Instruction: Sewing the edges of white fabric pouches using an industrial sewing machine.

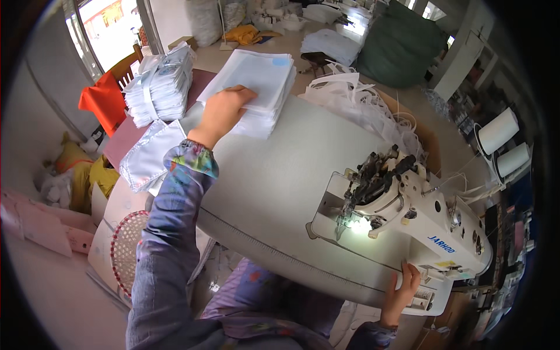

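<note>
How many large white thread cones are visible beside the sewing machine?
2. Both stand at the right edge behind the sewing machine: the upper thread cone and the lower thread cone just below it. Others may be hidden off-frame.

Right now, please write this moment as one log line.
left hand: on white stack | right hand: at sewing machine front edge | table: grey

A sewing workshop: an industrial sewing machine (402, 216), thread cones (497, 132) and stacked white fabric pieces (256, 81).
</note>
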### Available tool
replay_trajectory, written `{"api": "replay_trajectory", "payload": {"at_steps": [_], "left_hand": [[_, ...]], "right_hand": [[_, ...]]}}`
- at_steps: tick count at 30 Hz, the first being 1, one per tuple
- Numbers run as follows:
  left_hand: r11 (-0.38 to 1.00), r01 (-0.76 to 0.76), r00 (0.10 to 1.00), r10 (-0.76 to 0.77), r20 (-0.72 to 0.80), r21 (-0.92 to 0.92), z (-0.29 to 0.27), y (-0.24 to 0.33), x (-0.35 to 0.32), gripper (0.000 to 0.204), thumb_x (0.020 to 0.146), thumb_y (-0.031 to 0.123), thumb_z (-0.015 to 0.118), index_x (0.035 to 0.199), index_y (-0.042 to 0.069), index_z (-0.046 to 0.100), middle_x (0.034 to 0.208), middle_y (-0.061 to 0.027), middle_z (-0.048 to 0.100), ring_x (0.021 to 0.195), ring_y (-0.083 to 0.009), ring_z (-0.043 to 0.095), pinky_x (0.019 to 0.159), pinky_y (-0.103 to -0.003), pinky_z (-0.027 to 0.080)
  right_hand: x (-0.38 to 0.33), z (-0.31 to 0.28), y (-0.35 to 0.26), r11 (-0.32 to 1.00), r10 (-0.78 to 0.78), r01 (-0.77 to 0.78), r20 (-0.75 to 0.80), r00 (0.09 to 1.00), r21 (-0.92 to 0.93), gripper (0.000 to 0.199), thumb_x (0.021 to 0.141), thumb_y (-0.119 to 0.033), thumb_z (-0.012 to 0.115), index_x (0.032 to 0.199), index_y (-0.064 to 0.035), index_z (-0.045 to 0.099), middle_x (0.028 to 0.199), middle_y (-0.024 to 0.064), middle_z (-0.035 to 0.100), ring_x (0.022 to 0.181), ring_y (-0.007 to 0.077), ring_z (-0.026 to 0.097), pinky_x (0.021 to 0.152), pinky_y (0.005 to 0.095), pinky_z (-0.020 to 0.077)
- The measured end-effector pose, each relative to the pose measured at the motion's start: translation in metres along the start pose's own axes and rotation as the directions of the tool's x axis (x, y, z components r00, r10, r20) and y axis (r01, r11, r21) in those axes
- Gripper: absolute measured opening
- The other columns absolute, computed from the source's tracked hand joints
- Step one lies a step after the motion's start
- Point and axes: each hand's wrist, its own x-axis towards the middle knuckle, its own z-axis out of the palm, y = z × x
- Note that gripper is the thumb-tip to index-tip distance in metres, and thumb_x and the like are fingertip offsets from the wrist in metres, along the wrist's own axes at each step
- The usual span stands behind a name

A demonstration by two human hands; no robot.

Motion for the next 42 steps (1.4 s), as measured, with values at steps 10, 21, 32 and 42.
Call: {"api": "replay_trajectory", "payload": {"at_steps": [10,21,32,42], "left_hand": [[0.996,-0.091,0.948,0.086,-0.305,-0.005,-0.065,0.074,-0.032,0.017,0.096,0.013,0.074,0.108,0.002,0.077,0.100,-0.0156,0.071,0.088,-0.0371,0.068,0.075,-0.044,0.055],[0.884,-0.181,0.843,0.366,0.394,-0.432,-0.053,0.229,-0.196,0.040,0.083,0.021,0.076,0.120,0.006,0.074,0.099,-0.0063,0.066,0.086,-0.0269,0.068,0.074,-0.039,0.057],[0.895,-0.151,0.958,0.237,0.159,-0.420,0.060,0.180,-0.088,0.024,0.089,0.015,0.080,0.106,0.002,0.069,0.112,-0.0144,0.067,0.110,-0.0409,0.062,0.090,-0.047,0.054],[0.870,0.125,0.898,0.104,0.426,-0.477,0.074,0.181,-0.088,0.030,0.094,0.032,0.078,0.097,0.005,0.069,0.084,-0.0196,0.071,0.079,-0.0410,0.069,0.071,-0.051,0.053]], "right_hand": [[-0.009,0.003,-0.130,0.704,-0.090,-0.122,0.258,0.962,0.699,0.034,0.100,-0.001,0.064,0.134,0.0004,0.067,0.126,0.0175,0.069,0.109,0.0265,0.069,0.093,0.0378,0.0560],[0.001,0.061,-0.167,0.671,-0.137,-0.418,0.656,0.742,0.613,0.056,0.100,-0.012,0.073,0.152,-0.0035,0.055,0.096,0.0093,0.070,0.073,0.0144,0.066,0.066,0.0309,0.0545],[-0.024,0.072,-0.169,0.765,-0.134,-0.186,0.435,0.891,0.617,0.058,0.093,-0.010,0.078,0.148,-0.0045,0.059,0.080,0.0125,0.057,0.065,0.0251,0.058,0.064,0.0368,0.0495],[-0.013,0.065,-0.154,0.671,-0.194,-0.320,0.575,0.795,0.669,0.065,0.093,-0.008,0.079,0.153,-0.0061,0.053,0.079,0.0070,0.055,0.065,0.0154,0.055,0.063,0.0318,0.0482]]}}
